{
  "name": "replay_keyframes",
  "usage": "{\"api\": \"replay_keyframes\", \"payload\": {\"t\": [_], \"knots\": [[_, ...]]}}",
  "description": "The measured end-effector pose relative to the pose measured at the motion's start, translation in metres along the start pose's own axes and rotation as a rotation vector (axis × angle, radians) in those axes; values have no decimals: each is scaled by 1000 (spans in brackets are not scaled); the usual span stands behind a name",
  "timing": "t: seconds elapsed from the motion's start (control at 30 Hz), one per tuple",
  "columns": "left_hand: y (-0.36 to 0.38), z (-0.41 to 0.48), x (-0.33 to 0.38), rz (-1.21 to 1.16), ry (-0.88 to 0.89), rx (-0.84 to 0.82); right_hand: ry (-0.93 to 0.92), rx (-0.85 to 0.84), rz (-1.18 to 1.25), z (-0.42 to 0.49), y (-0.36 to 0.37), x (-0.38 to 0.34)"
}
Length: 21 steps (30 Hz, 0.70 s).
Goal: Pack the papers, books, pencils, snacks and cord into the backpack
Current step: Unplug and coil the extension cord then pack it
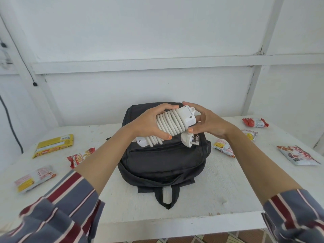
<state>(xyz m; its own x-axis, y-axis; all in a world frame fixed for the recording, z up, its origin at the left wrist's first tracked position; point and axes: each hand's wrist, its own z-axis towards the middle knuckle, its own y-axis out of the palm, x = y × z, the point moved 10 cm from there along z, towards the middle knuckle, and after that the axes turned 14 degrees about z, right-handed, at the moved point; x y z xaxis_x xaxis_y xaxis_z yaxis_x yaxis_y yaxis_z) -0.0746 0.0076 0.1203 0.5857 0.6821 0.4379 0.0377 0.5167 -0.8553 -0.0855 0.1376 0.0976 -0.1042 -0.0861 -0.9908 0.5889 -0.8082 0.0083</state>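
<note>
In the head view, the left grip (149, 123) is wrapped around the middle of the white cord (172, 122), which is wound in tight coils along its socket strip. The right grip (210, 123) clasps the strip's far end, fingers over the top and thumb pressed by the loose plug (190, 141). The bundle hangs in the air just above the black backpack (163, 162), which lies flat on the white bench (219, 190) with its handle towards the person. No gaping opening shows plainly. The step looks like stowing the cord, and it likely goes best if the thumb pins the plug against the coils so nothing unwinds, while one hand frees itself to part the zipper before the bundle slides in lengthwise. Snack packets (223, 148) lie scattered on both sides, unpacked.
</note>
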Motion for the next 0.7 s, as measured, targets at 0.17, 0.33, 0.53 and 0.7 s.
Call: {"api": "replay_keyframes", "payload": {"t": [0.17,0.33,0.53,0.7], "knots": [[7,-4,-2,21,4,-59,-39,-7,-57,1,10,-2],[8,-3,0,37,3,-117,-63,-46,-102,2,19,-5],[6,0,3,43,13,-137,-96,-5,-178,6,23,-4],[9,3,2,68,30,-154,-160,59,-184,6,20,-4]]}}
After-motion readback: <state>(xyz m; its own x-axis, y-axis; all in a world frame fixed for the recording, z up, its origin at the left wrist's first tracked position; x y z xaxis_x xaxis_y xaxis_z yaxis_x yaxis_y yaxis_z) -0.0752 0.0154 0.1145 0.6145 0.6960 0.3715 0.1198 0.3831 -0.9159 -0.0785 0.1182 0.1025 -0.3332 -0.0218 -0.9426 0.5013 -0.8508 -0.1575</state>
